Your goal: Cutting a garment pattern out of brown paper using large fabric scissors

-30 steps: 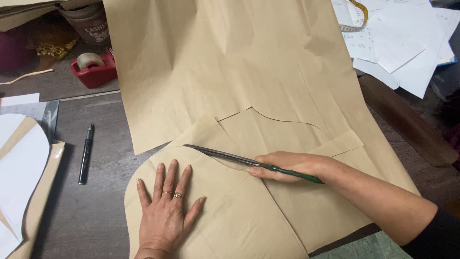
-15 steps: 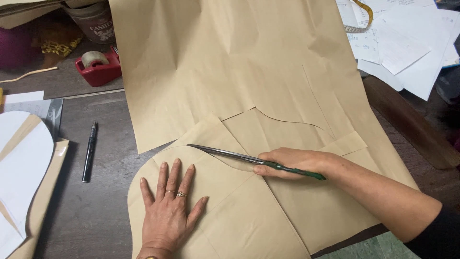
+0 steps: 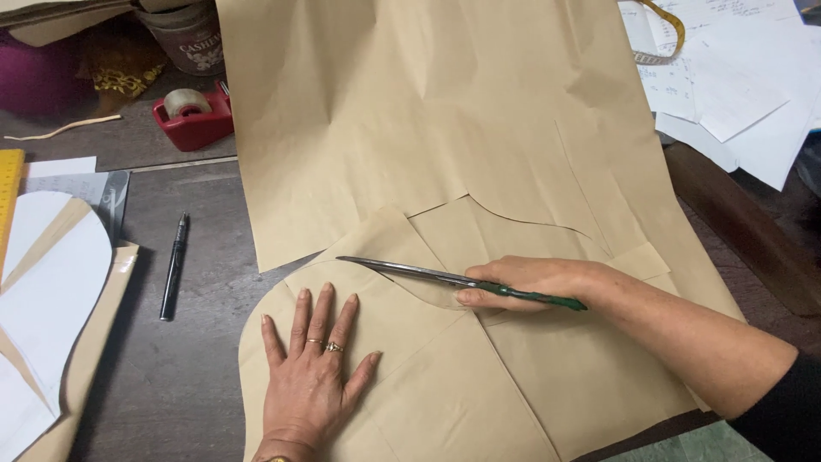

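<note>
Little has changed: right hand (image 3: pixel 534 281) keeps its grip on scissors (image 3: pixel 428 274), left hand (image 3: pixel 312 372) stays flat on brown paper (image 3: pixel 445 111).

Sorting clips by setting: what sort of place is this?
Probably a sewing or pattern-making worktable: brown pattern paper being cut with long scissors in the right hand, a yellow measuring tape and a red tape dispenser nearby.

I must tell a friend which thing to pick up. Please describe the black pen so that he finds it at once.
Start at the large sheet of brown paper that covers the middle of the dark wooden table. Look left of its lower left corner, on bare wood, above and left of the flat left hand. The black pen lies there alone, thin, dark and nearly upright in the picture, unlike the red tape dispenser further up.
</note>
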